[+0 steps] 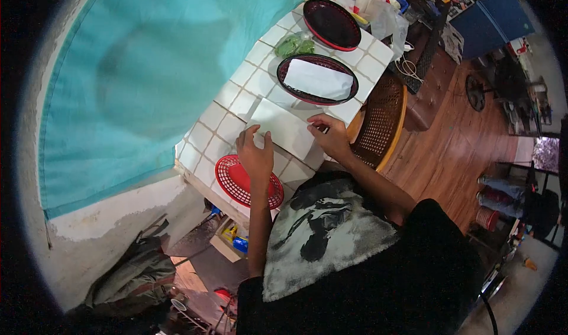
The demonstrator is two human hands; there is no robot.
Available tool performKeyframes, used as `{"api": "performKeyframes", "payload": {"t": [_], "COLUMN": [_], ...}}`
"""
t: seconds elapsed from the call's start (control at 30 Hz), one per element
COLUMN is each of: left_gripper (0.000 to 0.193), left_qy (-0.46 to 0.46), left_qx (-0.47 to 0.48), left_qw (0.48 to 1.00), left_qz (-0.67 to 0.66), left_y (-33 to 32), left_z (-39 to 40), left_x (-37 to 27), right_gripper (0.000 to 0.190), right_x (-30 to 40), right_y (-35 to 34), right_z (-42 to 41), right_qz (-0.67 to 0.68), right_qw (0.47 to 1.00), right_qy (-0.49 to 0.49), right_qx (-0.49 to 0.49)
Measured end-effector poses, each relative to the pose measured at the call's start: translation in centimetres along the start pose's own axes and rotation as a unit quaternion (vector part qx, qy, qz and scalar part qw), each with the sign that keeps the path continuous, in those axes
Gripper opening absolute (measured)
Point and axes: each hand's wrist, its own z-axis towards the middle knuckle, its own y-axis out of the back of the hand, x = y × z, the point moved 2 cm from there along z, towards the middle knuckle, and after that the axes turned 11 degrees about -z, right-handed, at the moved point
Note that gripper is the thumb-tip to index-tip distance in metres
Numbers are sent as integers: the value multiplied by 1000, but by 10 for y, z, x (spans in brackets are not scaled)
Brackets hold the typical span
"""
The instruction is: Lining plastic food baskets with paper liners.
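Observation:
A sheet of white paper lies on the white-tiled table before me. Over its near left edge is my left hand, fingers apart and holding nothing. My right hand is at the sheet's right edge, thumb and fingers curled close to it; whether they pinch it I cannot tell. Partly under my left forearm sits a red oval plastic basket. Beyond the sheet stands a dark oval basket with a red underside, with folded white paper in it. Farther back is another black and red oval basket.
A clear plastic bag with green contents lies beside the baskets. A woven-backed chair stands against the table's right side. Turquoise curtain cloth hangs along the left. Plastic bags and cables are at the back right.

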Motion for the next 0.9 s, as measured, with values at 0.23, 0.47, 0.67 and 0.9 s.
{"api": "performKeyframes", "payload": {"t": [0.23, 0.47, 0.67, 0.9], "left_gripper": [53, 49, 23, 11], "left_qy": [-34, -21, -47, -94], "left_qx": [-37, -57, -33, 64], "left_qw": [998, 996, 997, 993], "left_qz": [-35, -59, -53, -24], "left_y": [-3, -4, 1, 7], "left_z": [-6, -12, -18, -45], "left_x": [10, 15, 3, -19], "right_gripper": [16, 17, 19, 18], "right_x": [4, 2, 7, 20], "right_y": [9, 8, 10, 10], "right_z": [10, 15, 14, 14], "right_qz": [-2, 56, 69, 112], "right_qw": [1000, 998, 997, 992], "right_qy": [23, -8, -26, -57], "right_qx": [-4, 5, 25, 27]}}
